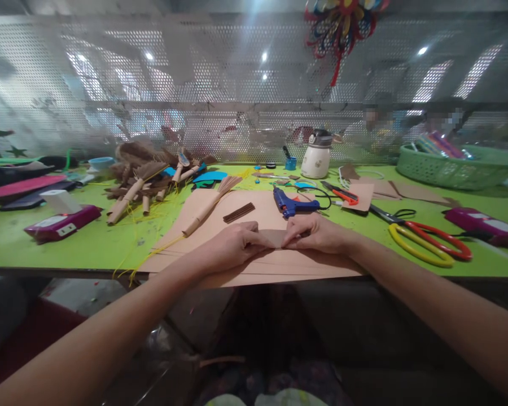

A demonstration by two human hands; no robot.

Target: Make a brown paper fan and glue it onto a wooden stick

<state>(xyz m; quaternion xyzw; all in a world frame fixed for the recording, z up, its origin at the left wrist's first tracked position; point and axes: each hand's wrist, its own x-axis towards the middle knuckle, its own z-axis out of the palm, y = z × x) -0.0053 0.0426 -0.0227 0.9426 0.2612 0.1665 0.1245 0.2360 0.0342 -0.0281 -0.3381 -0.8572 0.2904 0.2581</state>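
Okay, so we've got both hands pinched on a small piece of brown paper (273,237), right over a spread of big tan sheets (265,200) at the front of a lime green table (84,254). Our left hand (246,241) has thumb and fingers together on its left end, our right hand (311,232) has the other end pinched the same way, and the middle shows between them. The big sheets poke out a bit past the table's near edge. Just beyond our left hand lies a dark brown pleated strip (239,212), with a rolled paper stick (203,215) slanting to its left, frayed at the far end and with yellow strands at the near one. Beyond our right hand we've got a blue glue gun (296,206) lying on its side, and further right some scissors (427,241) with one red and one yellow handle. Over on the left there's a messy heap of brown paper rolls (146,183) plus a purple power strip (62,225), and toward the back stand a cream jug (316,159) and a green basket (457,172).
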